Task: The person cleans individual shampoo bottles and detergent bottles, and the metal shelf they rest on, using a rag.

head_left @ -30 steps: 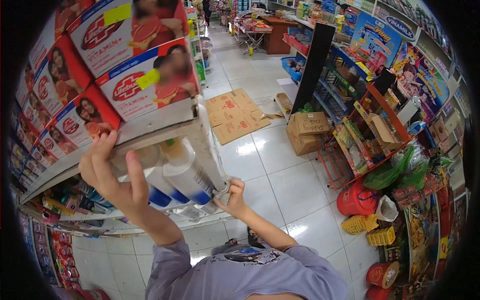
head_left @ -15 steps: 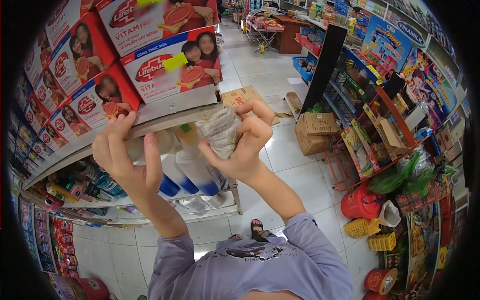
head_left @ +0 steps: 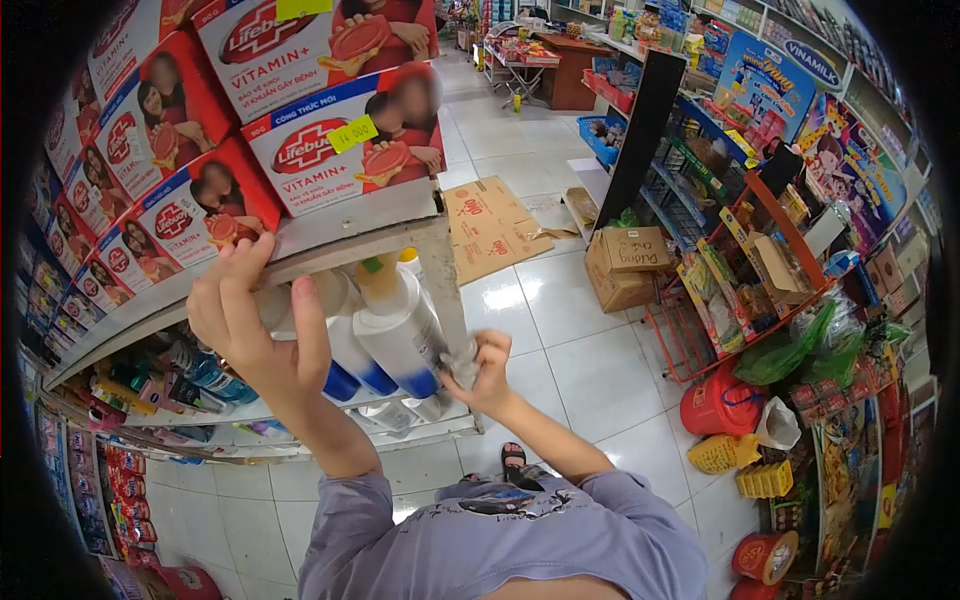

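Note:
My left hand [head_left: 262,312] is raised at the shelf edge [head_left: 330,250], fingers apart, fingertips against the edge under the red and white soap boxes [head_left: 345,140]. It holds nothing. Lower and to the right, my right hand [head_left: 484,374] is closed round a crumpled grey cloth [head_left: 462,362], beside the shelf's end post [head_left: 447,290]. White bottles with blue lower parts [head_left: 400,325] stand on the shelf below the boxes, just left of the cloth. Part of the cloth is hidden by my fingers.
Flattened cardboard [head_left: 492,228] lies on the tiled floor past the shelf end. To the right are a cardboard box [head_left: 625,268], a red wire rack [head_left: 680,340], a red bucket [head_left: 720,400] and a yellow bag [head_left: 722,454]. Soap boxes fill the upper left.
My right hand has moved down with the cloth, from the shelf's top edge to beside the bottles, uncovering the bottle tops and more floor cardboard. My left hand has hardly moved.

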`<state>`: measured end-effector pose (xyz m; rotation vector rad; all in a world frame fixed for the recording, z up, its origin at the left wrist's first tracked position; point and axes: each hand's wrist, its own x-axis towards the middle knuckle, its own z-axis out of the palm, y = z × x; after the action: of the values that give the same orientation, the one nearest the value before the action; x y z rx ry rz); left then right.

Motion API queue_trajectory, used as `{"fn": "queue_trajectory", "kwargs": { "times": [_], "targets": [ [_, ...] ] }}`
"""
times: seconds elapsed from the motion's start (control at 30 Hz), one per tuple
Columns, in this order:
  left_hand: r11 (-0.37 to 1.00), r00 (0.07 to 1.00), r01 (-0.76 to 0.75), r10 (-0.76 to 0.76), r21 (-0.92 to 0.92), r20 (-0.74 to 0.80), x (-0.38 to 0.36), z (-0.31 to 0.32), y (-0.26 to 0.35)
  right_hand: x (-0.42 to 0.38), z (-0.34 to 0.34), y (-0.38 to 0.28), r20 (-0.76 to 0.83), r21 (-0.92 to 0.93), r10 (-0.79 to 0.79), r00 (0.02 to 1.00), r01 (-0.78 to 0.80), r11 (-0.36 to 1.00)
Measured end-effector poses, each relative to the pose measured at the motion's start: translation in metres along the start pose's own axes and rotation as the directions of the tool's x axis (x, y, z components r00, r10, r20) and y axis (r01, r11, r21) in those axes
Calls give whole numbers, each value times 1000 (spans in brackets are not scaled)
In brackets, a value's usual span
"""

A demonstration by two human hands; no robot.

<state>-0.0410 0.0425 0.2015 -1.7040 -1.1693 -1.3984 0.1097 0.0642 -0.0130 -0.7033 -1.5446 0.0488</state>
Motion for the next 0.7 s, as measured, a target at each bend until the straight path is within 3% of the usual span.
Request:
{"fn": "queue_trajectory", "kwargs": {
  "times": [0.1,0.33,0.53,0.7],
  "targets": [
    [999,998,-34,35,21,-46,0,3,-4,-41,1,13,62,-81,24,998,-19,997],
    [1000,999,-15,15,3,-43,0,3,-4,-25,-2,8,85,-30,69,994,-67,997],
    [998,997,-49,47,-38,-60,-2,4,-9,85,-11,-39,-63,-19,-109,992,108,994],
    [995,999,20,-25,-97,-48,-2,5,-10,165,-16,-69,-159,-40,-243,957,240,970]
  ]
}}
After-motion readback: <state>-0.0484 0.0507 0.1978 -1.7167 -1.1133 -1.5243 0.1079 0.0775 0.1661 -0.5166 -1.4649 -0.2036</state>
